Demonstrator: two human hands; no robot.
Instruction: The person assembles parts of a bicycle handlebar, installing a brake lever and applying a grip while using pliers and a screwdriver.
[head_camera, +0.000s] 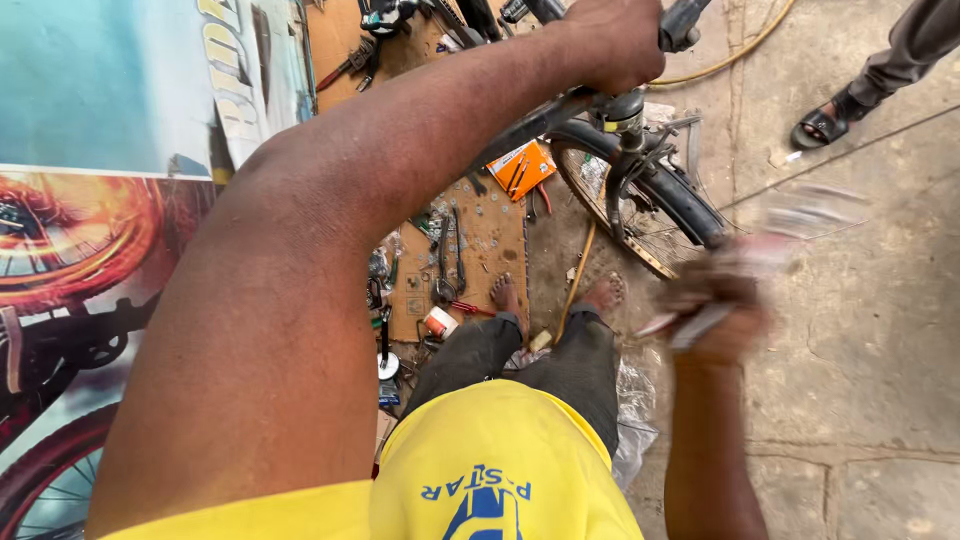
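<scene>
While the left hand (610, 40) is clamped around the bicycle's handlebar (680, 22), apparently to keep the front end steady, the right hand (715, 310) is closed on a slim metal tool (700, 325), too blurred to name, just beside the front wheel (650, 200). Pliers and spanners lie on a cardboard sheet (495, 250) by the bare feet, near an orange box (522, 168), likely for easy reach.
</scene>
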